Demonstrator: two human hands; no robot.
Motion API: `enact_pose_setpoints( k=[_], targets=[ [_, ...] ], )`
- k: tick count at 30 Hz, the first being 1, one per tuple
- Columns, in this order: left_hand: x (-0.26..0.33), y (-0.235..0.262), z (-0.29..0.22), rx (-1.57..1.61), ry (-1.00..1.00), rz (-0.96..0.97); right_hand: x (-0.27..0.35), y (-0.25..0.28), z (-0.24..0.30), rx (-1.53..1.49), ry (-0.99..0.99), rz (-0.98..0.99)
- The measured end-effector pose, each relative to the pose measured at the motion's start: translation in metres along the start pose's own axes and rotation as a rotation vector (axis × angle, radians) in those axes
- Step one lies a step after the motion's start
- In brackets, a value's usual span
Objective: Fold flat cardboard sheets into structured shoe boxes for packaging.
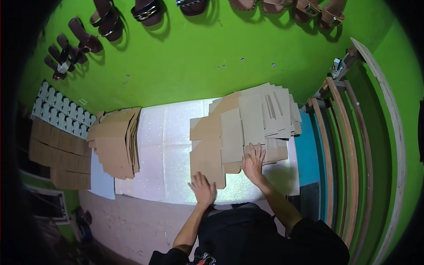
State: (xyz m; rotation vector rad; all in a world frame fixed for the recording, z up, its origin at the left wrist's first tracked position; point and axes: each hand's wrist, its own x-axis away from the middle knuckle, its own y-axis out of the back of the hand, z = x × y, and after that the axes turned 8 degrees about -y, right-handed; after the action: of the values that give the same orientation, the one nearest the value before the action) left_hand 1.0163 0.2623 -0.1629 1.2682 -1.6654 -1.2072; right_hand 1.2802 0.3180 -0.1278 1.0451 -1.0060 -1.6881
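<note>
Flat cut cardboard blanks point(232, 139) lie overlapping in a spread on the right half of the white table. My left hand point(204, 190) rests at the lower left corner of the nearest cardboard blank point(206, 162), its fingers extended and slightly apart. Higher up and to the right, my right hand point(253, 165) lies with outstretched fingers on the lower edge of the overlapping pieces. Neither hand grips anything. Behind it, the pile point(276, 110) fans out toward the wall, with several narrow slots showing in its top piece.
A stack of folded cardboard point(117, 143) stands at the table's left end. Beyond it are brown boxes point(57, 145) and a black-and-white patterned panel point(64, 108). Sandals point(148, 12) hang on the green wall. A wooden rack point(349, 145) rises close by on the right.
</note>
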Motion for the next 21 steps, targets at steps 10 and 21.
enact_pose_setpoints(
  k=[10, 21],
  targets=[
    [0.004, 0.013, 0.101, 0.09, 0.12, 0.072, 0.05, 0.001, 0.077, -0.026, -0.257, 0.039],
    [-0.033, 0.042, 0.17, 0.443, 0.269, -0.096, 0.09, 0.003, 0.111, 0.022, -0.506, -0.001]
  ],
)
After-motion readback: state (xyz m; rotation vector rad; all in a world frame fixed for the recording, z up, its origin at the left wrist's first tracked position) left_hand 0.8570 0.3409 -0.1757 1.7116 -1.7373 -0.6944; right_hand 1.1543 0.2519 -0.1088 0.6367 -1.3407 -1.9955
